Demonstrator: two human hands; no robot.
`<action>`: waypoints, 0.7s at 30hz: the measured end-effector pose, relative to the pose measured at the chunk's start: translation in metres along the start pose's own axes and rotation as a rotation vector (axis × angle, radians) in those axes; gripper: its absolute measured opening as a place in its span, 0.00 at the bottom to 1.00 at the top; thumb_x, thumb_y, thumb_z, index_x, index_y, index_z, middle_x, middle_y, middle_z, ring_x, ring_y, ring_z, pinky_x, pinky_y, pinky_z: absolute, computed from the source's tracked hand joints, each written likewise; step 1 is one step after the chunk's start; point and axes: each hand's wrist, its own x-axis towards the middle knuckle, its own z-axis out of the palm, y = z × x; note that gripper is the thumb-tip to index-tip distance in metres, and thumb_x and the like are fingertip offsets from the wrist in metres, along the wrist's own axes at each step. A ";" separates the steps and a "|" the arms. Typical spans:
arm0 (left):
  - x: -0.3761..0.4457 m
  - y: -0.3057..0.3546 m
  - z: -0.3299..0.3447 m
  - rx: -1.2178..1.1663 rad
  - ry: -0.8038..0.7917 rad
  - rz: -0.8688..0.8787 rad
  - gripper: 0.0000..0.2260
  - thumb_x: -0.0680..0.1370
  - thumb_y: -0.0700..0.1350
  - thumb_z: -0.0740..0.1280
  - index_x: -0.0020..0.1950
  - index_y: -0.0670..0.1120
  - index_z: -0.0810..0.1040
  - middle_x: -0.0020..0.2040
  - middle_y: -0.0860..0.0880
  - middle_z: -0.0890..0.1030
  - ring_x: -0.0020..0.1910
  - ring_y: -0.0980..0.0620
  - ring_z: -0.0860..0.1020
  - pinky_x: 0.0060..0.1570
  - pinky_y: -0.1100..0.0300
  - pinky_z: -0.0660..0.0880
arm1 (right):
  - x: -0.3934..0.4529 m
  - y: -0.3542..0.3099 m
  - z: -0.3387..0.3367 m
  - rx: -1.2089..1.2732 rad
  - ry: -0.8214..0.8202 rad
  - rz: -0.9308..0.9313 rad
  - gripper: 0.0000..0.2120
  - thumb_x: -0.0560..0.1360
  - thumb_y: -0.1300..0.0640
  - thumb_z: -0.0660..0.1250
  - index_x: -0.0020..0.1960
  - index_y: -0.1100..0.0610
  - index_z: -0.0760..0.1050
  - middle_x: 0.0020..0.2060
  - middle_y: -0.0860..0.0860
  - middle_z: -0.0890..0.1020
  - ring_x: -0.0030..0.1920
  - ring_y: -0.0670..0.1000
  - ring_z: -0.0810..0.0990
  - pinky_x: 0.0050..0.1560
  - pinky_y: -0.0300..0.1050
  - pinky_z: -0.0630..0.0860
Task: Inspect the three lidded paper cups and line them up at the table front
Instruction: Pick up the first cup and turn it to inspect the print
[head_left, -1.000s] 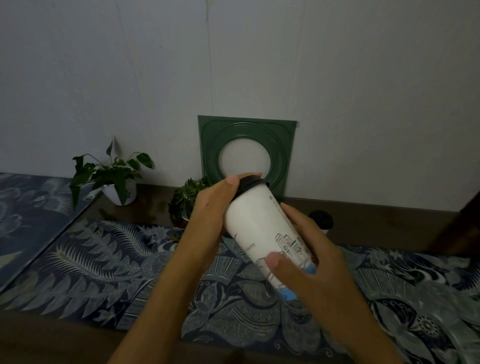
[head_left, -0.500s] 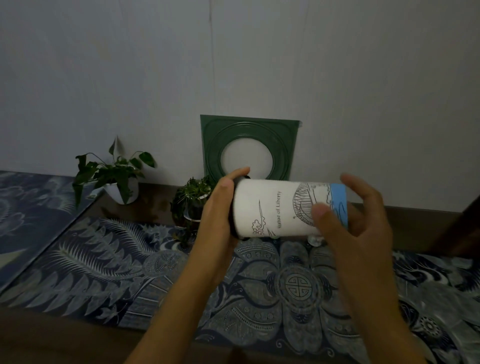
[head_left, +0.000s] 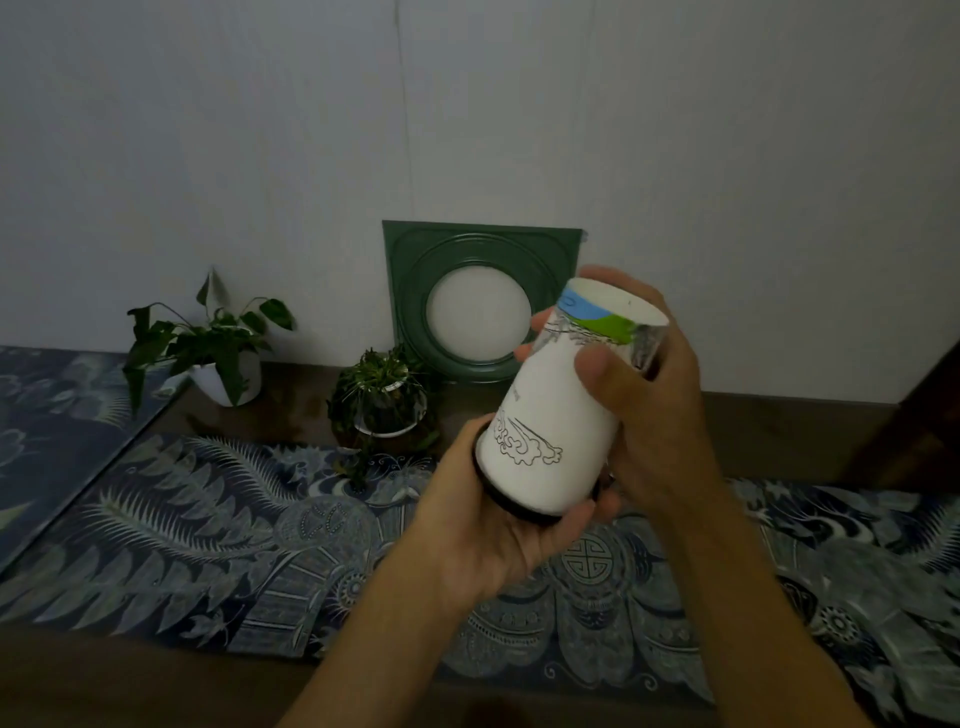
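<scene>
A white paper cup with line drawings and a blue and green band is held upside down in the air above the table, its black lid at the bottom and its base tilted up to the right. My left hand cups the lid end from below. My right hand grips the cup's upper part near the base, thumb on the front. The other cups are hidden behind my hands.
A patterned blue runner covers the brown table. At the back stand a white-potted plant, a small plant in a glass bowl, and a green square frame leaning on the wall.
The cup has turned from upright-tilted, through lying sideways, to upside down. My left hand has dropped under the lid and my right hand has risen with the base.
</scene>
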 end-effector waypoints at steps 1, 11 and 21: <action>-0.001 0.000 0.000 -0.019 -0.030 -0.016 0.27 0.61 0.50 0.74 0.56 0.37 0.83 0.51 0.33 0.81 0.40 0.34 0.83 0.31 0.52 0.83 | 0.001 0.002 0.000 0.001 -0.010 0.011 0.39 0.59 0.40 0.80 0.65 0.52 0.73 0.60 0.63 0.80 0.57 0.66 0.81 0.56 0.67 0.78; 0.007 -0.007 -0.001 -0.036 0.023 0.258 0.28 0.77 0.64 0.59 0.54 0.42 0.85 0.52 0.34 0.84 0.44 0.35 0.82 0.33 0.49 0.83 | 0.007 0.015 0.004 0.055 0.146 0.018 0.34 0.63 0.45 0.78 0.64 0.57 0.73 0.58 0.64 0.81 0.57 0.68 0.81 0.56 0.73 0.76; 0.007 -0.011 0.008 0.293 0.186 0.657 0.27 0.71 0.64 0.58 0.61 0.51 0.79 0.53 0.43 0.86 0.47 0.42 0.86 0.35 0.50 0.82 | 0.006 0.013 0.010 0.079 0.272 -0.038 0.27 0.61 0.46 0.78 0.58 0.48 0.76 0.57 0.61 0.82 0.57 0.65 0.81 0.57 0.68 0.78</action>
